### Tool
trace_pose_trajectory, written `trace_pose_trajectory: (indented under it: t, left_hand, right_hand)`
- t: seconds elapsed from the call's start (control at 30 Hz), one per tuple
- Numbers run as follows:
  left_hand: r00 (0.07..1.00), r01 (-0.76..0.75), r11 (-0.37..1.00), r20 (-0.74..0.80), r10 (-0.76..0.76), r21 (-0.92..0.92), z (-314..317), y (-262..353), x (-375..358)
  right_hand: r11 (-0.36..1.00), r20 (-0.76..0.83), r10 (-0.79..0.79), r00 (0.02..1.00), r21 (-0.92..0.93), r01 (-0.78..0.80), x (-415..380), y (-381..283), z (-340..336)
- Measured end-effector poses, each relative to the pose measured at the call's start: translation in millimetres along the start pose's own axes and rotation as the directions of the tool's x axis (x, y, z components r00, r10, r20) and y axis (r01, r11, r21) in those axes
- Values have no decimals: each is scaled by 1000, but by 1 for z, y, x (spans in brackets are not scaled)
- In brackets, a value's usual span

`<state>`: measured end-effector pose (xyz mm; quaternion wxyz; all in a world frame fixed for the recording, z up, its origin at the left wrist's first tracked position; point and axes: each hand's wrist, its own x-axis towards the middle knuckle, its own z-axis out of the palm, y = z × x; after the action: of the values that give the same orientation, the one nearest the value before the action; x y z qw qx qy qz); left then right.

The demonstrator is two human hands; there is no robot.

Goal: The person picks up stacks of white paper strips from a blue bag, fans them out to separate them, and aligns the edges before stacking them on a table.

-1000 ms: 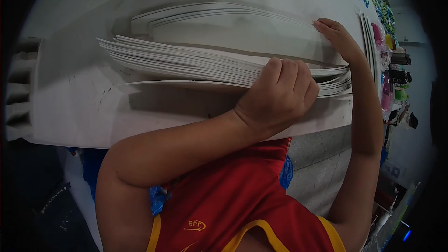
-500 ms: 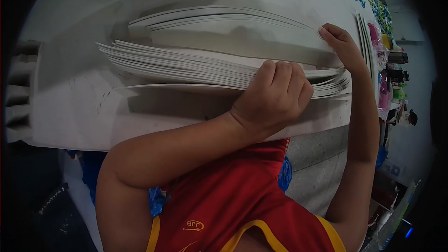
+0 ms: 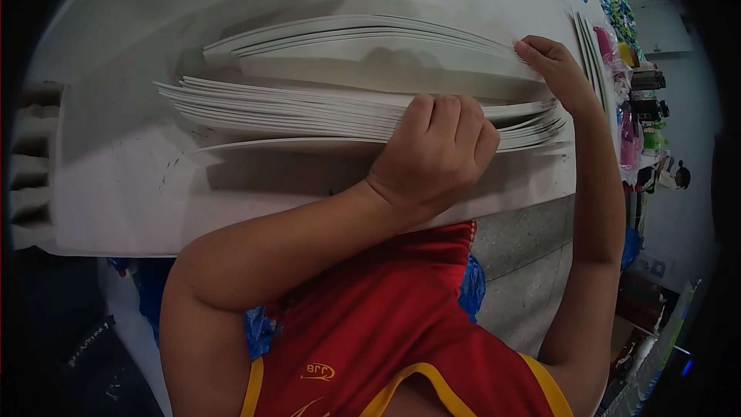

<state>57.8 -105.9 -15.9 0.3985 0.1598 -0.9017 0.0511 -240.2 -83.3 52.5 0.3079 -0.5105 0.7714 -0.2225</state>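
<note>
The left grip [image 3: 436,150] is clamping on a thick stack of smooth white sheets [image 3: 285,110], which is lying curved on the pale desk [image 3: 116,208]. The right grip [image 3: 557,69] is pinching the edge of some bowed sheets [image 3: 332,55] behind; at far right, pink plastic packages [image 3: 629,145] are showing, their content too small to tell.

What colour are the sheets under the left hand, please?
The sheets are white, best seen in the head view.

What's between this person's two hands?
In the head view, part of the thick white stack and of the bent sheets behind it lies between the left hand and right hand.
</note>
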Motion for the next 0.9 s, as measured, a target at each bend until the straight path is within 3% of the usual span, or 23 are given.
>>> trace_pose_trajectory:
  t: [0.17,0.23,0.37,0.43,0.5,0.9]
  left_hand:
    - [1000,5,1000,-21,-5,11,1,-2,2]
    - [1000,10,1000,-28,-10,14,-2,-4,4]
    - [999,23,1000,42,-23,7,-2,-5,4]
    - [999,7,1000,47,-7,0,-1,-5,3]
    - [988,56,998,146,-59,20,0,-2,1]
    - [985,53,998,166,-55,17,-4,-3,1]
  right_hand:
    - [998,-18,-29,999,-52,28,-6,4,1]
    - [997,15,-75,997,8,75,-19,0,1]
    - [996,-6,-90,996,-10,90,-40,-1,4]
    - [984,-14,-173,985,-52,172,-43,2,6]
    - [988,-18,-142,990,-61,141,-46,1,5]
    - [988,-37,-143,989,-60,140,-40,3,13]
